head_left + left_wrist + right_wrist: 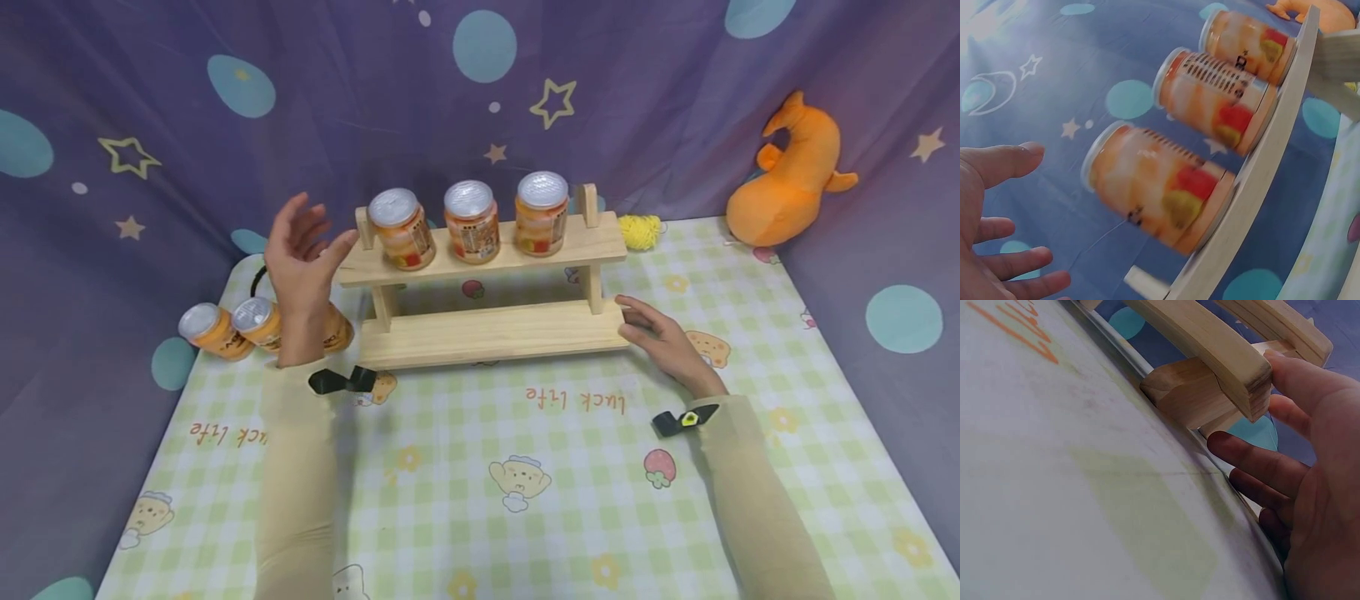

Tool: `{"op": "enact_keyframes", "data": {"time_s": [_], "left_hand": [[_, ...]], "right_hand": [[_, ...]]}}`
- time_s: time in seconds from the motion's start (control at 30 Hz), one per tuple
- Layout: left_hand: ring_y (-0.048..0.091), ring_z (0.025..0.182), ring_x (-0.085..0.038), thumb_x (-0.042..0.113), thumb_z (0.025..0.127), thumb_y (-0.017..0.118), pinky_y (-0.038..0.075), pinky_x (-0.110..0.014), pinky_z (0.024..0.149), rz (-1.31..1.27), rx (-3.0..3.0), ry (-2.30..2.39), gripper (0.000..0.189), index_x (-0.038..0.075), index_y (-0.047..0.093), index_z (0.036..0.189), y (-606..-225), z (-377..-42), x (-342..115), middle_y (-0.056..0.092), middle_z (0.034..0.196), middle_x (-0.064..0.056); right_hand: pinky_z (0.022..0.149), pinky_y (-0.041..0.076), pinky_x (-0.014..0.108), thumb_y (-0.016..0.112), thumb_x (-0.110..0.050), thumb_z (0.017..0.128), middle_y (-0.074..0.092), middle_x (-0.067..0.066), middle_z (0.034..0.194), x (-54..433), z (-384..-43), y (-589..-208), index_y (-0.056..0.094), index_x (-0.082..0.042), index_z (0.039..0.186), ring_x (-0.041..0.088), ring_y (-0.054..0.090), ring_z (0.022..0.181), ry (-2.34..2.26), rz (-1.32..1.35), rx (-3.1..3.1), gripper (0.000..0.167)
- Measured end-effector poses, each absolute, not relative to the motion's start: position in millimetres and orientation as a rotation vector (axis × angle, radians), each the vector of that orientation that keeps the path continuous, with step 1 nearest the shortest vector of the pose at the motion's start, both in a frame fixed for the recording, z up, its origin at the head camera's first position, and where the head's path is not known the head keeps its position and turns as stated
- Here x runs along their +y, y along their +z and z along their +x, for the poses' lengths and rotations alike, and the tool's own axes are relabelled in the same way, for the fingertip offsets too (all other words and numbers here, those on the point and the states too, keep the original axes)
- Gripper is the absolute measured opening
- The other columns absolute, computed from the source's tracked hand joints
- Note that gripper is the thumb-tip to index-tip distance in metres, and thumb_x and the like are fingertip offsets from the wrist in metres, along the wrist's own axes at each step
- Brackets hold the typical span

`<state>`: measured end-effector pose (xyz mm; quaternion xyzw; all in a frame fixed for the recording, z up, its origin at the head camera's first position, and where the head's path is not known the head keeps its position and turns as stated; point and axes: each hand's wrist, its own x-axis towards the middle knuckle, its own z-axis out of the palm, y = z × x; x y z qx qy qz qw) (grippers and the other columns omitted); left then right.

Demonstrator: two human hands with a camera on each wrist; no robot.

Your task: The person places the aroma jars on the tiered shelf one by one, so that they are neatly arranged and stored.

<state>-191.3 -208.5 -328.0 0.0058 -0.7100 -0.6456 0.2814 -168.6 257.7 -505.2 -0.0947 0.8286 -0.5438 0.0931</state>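
Note:
A two-tier wooden rack [495, 329] stands on the table. Three orange-labelled cans with silvery lids sit in a row on its upper board: a left can [405, 233], a middle can [472, 225] and a right can [542, 217]. My left hand [303, 267] is raised by the upper board's left end, thumb and fingers spread and holding nothing; in the left wrist view a gap shows between it and the nearest can [1160, 187]. At the lower board's right end is my right hand [663, 342]. Its thumb [1310, 378] touches the board's end, the other fingers extended below.
More orange cans [217, 333] stand at the table's left, one partly behind my left forearm. An orange plush toy [787, 179] sits at the back right corner. Yellow yarn [640, 232] lies behind the rack's right end. A patterned curtain [360, 100] encloses the back and sides.

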Motion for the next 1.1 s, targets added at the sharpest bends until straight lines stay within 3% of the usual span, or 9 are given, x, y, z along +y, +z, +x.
{"op": "enact_keyframes", "data": {"time_s": [0.43,0.7,1.1], "left_hand": [[0.065,0.105,-0.011,0.004,0.078,0.082,0.049,-0.023,0.092,0.136,-1.878,-1.625,0.059,0.016,0.063,0.132,-333,-171,-247,0.069,0.112,0.009],[0.066,0.101,-0.010,0.000,0.075,0.083,0.051,-0.021,0.088,0.220,-1.806,-1.649,0.058,0.015,0.066,0.128,-340,-165,-272,0.071,0.108,0.005],[0.066,0.096,-0.011,-0.002,0.073,0.083,0.050,-0.021,0.088,0.369,-1.724,-1.629,0.057,0.014,0.067,0.126,-352,-156,-305,0.071,0.107,0.001]], "right_hand": [[0.097,0.041,0.012,0.056,-0.031,0.103,0.053,0.016,0.148,258,-169,-505,0.037,-0.024,0.156,-0.009,0.049,0.118,-1.608,-0.274,2.459,0.057],[0.096,0.041,0.010,0.056,-0.030,0.103,0.054,0.017,0.147,258,-169,-506,0.037,-0.023,0.156,-0.011,0.049,0.117,-1.616,-0.281,2.461,0.057],[0.099,0.042,0.017,0.057,-0.033,0.102,0.054,0.015,0.147,259,-169,-507,0.037,-0.026,0.156,-0.006,0.050,0.120,-1.593,-0.261,2.461,0.057]]}}
